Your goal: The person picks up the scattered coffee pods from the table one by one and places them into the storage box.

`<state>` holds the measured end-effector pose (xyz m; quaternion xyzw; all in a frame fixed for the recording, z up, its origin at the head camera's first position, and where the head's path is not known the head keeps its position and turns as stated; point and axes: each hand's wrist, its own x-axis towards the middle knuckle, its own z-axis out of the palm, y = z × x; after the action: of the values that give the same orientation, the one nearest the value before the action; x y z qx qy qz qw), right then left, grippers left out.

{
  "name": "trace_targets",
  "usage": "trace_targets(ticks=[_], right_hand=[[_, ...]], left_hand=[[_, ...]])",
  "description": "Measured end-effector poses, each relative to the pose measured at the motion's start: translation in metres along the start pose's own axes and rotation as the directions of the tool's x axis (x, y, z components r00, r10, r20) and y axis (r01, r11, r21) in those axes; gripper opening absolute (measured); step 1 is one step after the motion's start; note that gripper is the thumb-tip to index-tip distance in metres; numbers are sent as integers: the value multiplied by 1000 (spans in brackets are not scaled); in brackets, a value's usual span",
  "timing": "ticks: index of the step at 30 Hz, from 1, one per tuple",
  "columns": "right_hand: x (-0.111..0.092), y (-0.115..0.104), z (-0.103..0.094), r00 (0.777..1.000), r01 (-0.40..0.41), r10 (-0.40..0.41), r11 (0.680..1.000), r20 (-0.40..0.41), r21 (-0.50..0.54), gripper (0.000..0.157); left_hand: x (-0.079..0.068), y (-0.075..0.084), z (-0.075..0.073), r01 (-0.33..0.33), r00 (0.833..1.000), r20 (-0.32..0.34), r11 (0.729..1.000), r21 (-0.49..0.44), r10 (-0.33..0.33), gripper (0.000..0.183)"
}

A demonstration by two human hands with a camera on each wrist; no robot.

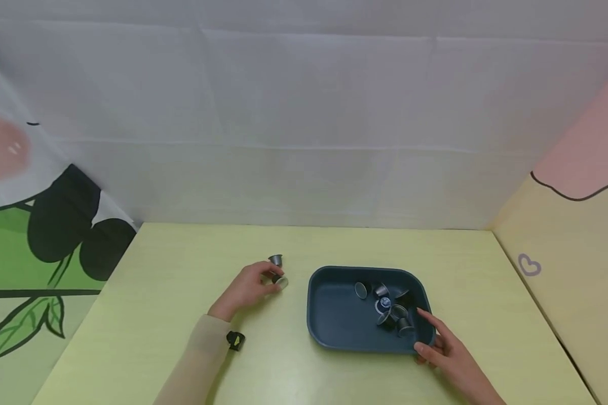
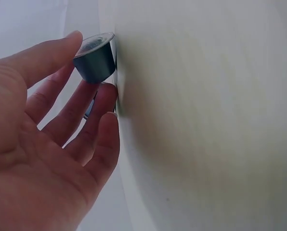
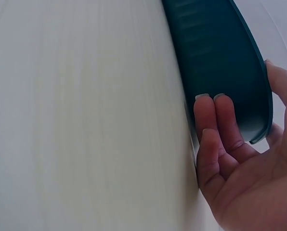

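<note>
My left hand [image 1: 250, 287] pinches a dark coffee capsule [image 2: 95, 60] between thumb and fingers, close to the tabletop left of the tray. The capsule's pale foil lid faces the thumb. Just beyond those fingers stands a second capsule [image 1: 276, 260], wide end up. A dark blue tray [image 1: 334, 332] lies to the right, with several capsules [image 1: 382, 304] jumbled in its right half. With my right hand [image 1: 448, 351] I hold the tray's near right corner. Fingertips [image 3: 204, 107] touch its outer wall in the right wrist view, while thumb and forefinger are at the rim.
The pale yellow table [image 1: 147, 315] meets a white cloth backdrop [image 1: 304, 185] at the rear. Printed panels stand along the left and right sides. A black device [image 1: 235, 340] is strapped at the left wrist.
</note>
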<state>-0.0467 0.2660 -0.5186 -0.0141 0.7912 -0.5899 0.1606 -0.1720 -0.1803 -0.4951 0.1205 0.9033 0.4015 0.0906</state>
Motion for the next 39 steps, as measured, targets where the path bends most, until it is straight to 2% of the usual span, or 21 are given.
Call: trace_targets(ticks=[8,17,25,33,39], right_hand=[[0,2,0,1000,10,-10,1000,1,-21,67],[-1,4,-1,1000,-11,10,1000,20,16,68],[1,4,0,1000,14,-14,1000,20,8,67],[1,2,0,1000,3,-2,1000,9,-6,67],[1,2,0,1000,3,-3,1000,7,-21,67]], left_hand=[[-3,9,-3,37,999,9,999,25,-37,25],[-1,7,-2,58,998,0,998,26,-58,27],[0,4,-1,84,996,-8,996,25,-84,27],[0,5,0,78,997,-15,997,14,-78,28],[-1,8,1,44,999,-20,999,-11,-44,29]])
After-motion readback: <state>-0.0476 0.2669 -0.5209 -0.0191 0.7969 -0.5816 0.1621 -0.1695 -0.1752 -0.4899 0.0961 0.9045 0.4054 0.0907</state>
